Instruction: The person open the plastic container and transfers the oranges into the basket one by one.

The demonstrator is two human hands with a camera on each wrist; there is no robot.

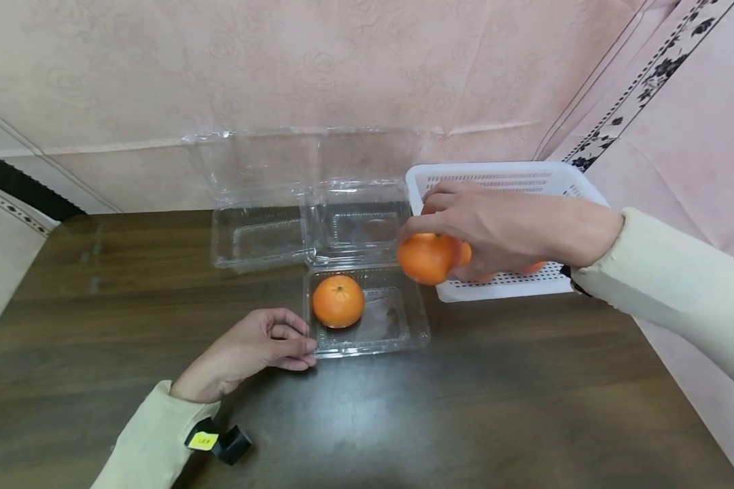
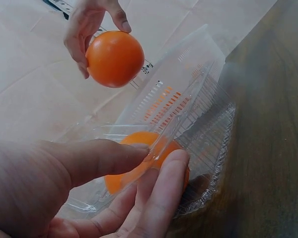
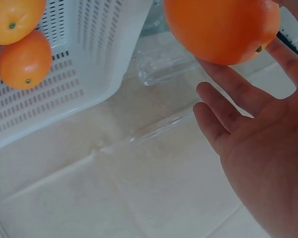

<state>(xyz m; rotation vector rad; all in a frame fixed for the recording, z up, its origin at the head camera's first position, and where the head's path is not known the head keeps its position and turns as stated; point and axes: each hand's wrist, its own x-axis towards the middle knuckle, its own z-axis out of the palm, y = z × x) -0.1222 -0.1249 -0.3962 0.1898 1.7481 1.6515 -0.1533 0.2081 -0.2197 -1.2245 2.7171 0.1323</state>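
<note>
My right hand (image 1: 489, 227) grips an orange (image 1: 427, 259) above the near-left rim of a white basket (image 1: 495, 292). In the right wrist view that orange (image 3: 223, 29) rests against the thumb and fingers. A clear plastic clamshell box (image 1: 385, 350) lies opened on the table, with one orange (image 1: 339, 301) in the left half of its near tray. My left hand (image 1: 266, 343) pinches the tray's near-left edge. The left wrist view shows its thumb (image 2: 104, 161) and fingertips at the clear rim, in front of the boxed orange (image 2: 134, 144).
More oranges (image 3: 25, 59) lie in the basket, partly hidden by the right forearm in the head view. The clear box's lid parts (image 1: 257, 238) stand behind the tray, against a pink cloth backdrop (image 1: 281, 68). Dark wooden table (image 1: 367, 421) extends in front.
</note>
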